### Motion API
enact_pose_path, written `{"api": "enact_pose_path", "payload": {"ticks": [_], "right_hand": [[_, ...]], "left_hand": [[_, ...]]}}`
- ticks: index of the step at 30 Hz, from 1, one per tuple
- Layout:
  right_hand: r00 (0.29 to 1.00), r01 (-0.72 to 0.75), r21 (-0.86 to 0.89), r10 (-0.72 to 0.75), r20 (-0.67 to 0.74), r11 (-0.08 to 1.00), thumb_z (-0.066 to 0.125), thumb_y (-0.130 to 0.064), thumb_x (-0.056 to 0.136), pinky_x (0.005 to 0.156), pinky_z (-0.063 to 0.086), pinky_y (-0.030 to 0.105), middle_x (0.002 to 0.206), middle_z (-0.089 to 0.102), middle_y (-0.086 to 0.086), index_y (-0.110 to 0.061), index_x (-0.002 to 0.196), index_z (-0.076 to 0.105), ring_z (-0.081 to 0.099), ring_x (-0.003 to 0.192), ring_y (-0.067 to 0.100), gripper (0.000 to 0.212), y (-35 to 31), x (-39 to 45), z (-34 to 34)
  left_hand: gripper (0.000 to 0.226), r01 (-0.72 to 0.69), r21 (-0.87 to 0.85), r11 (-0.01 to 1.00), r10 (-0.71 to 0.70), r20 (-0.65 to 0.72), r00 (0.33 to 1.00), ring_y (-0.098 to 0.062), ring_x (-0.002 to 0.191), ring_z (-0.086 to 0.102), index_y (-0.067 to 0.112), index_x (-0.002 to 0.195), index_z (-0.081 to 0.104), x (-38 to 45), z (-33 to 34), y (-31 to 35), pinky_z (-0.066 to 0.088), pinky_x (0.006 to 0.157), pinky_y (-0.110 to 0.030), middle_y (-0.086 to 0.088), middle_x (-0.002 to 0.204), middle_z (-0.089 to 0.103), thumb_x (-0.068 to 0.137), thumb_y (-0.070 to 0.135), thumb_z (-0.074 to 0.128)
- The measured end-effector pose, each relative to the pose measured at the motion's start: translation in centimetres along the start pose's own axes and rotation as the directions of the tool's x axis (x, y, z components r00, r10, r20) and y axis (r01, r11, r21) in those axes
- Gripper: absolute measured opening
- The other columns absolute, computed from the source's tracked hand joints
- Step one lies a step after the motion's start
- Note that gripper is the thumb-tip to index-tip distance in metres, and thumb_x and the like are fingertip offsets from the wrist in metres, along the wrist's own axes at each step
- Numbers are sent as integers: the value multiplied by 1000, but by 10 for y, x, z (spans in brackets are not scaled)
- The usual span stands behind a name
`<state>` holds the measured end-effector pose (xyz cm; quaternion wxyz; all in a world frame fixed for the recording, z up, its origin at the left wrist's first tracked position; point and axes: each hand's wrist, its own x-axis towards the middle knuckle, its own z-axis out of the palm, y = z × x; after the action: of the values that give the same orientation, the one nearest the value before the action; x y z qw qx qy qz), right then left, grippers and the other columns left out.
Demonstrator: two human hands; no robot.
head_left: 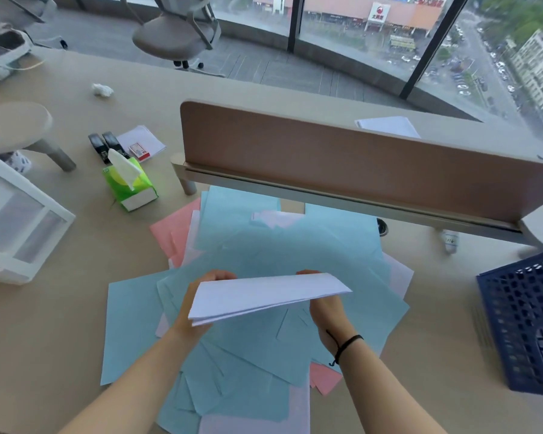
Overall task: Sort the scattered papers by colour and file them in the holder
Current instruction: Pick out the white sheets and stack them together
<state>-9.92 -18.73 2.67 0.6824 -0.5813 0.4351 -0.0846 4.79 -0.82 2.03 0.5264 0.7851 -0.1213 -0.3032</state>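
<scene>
The white stack (265, 297) hides both palms; the blue holder (524, 324) is cut off.

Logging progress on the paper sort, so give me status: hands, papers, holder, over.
Left hand and right hand both grip white stack. Blue papers and pink papers still scattered on desk. Blue holder at right, nothing blocking.

Scattered papers (257, 245) lie on the counter (44, 324) just before the divider screen (342, 170). Left of the divider sit a tissue box (129, 183) and tray (16, 220); the file holder (527, 327) stands at its right end.
</scene>
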Motion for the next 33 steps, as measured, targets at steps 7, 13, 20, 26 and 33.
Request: {"api": "enact_pose_path", "payload": {"ticks": [7, 13, 20, 26, 33], "right_hand": [[990, -120, 63, 125, -69, 991, 64, -20, 94, 84, 55, 35, 103, 75, 5, -17, 106, 68, 70, 97, 22, 13, 13, 15, -43], [908, -263, 225, 320, -271, 938, 59, -23, 98, 91, 54, 41, 100, 70, 4, -18, 109, 62, 67, 91, 23, 13, 34, 42, -130], [758, -392, 24, 338, -558, 919, 64, -15, 85, 62, 39, 30, 76, 53, 7, -12, 78, 57, 44, 76, 24, 11, 57, 98, -234], [781, -437, 178, 470, -411, 882, 70, -14, 85, 51, 41, 30, 67, 48, 9, -7, 83, 57, 44, 56, 23, 15, 48, 134, -240], [839, -482, -71, 437, -325, 873, 71, -20, 84, 60, 38, 27, 82, 55, 6, -9, 88, 63, 49, 73, 19, 14, 57, 134, -245]], "left_hand": [[13, -8, 16, 1000, 9, -63, 998, -19, 89, 65, 17, 102, 71, 16, 21, 8, 50, 79, -34, 3, 94, 72, 95, 12, 61], [17, 148, -4, 989, -148, 64, 987, -23, 108, 66, 23, 104, 71, 44, 80, 4, 49, 102, -47, 0, 112, 72, 89, 24, 64], [14, 353, -3, 936, -351, 97, 931, -23, 89, 68, 14, 103, 71, 56, 155, -12, 53, 76, -34, -7, 102, 73, 95, 13, 60], [16, 415, 17, 910, -415, 66, 908, -31, 97, 69, 11, 104, 72, 64, 185, -24, 51, 78, -37, -11, 106, 74, 94, 17, 61], [10, 436, -13, 900, -435, 56, 899, -32, 99, 69, 13, 97, 71, 70, 194, -23, 52, 86, -43, -10, 105, 74, 94, 14, 62]]}}
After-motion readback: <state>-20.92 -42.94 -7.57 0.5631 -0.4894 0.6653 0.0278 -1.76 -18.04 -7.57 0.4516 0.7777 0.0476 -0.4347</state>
